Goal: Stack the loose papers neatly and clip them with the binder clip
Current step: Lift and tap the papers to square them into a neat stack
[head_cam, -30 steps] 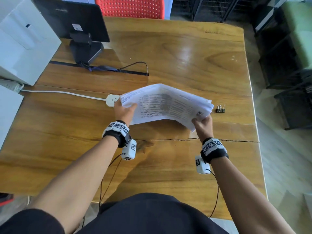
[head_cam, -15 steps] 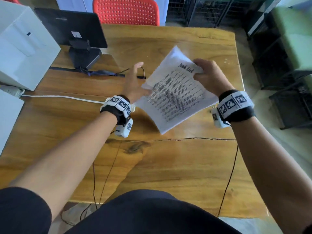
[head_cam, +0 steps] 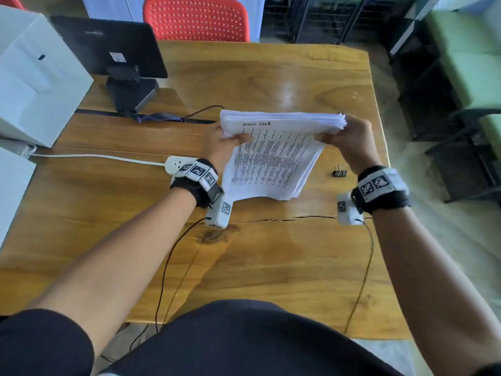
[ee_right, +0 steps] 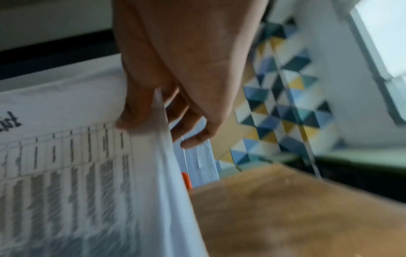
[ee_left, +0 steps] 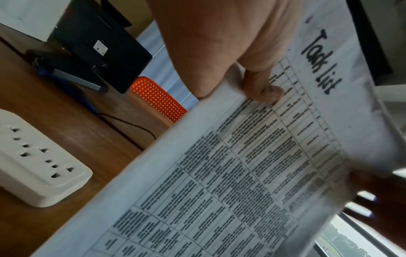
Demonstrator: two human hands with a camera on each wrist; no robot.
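Note:
A thick stack of printed papers [head_cam: 273,158] stands nearly upright on the wooden table [head_cam: 271,253], its bottom edge on the wood and its top edge toward the far side. My left hand [head_cam: 225,143] grips the stack's upper left side, thumb on the printed face [ee_left: 263,90]. My right hand [head_cam: 344,137] grips the upper right corner, thumb in front and fingers behind [ee_right: 193,128]. The top sheet reads "Task List" [ee_left: 318,66]. A small black binder clip [head_cam: 340,170] lies on the table to the right of the stack, under my right wrist, untouched.
A white power strip [head_cam: 179,164] with its cord lies left of the stack, close to my left wrist. A black monitor [head_cam: 113,47] on a stand and a white box [head_cam: 35,77] sit at the back left. A red chair [head_cam: 195,19] stands behind the table.
The stack went from lying slanted in my hands to standing upright on its bottom edge. Both hands shifted to its top corners, and the sheets look more even.

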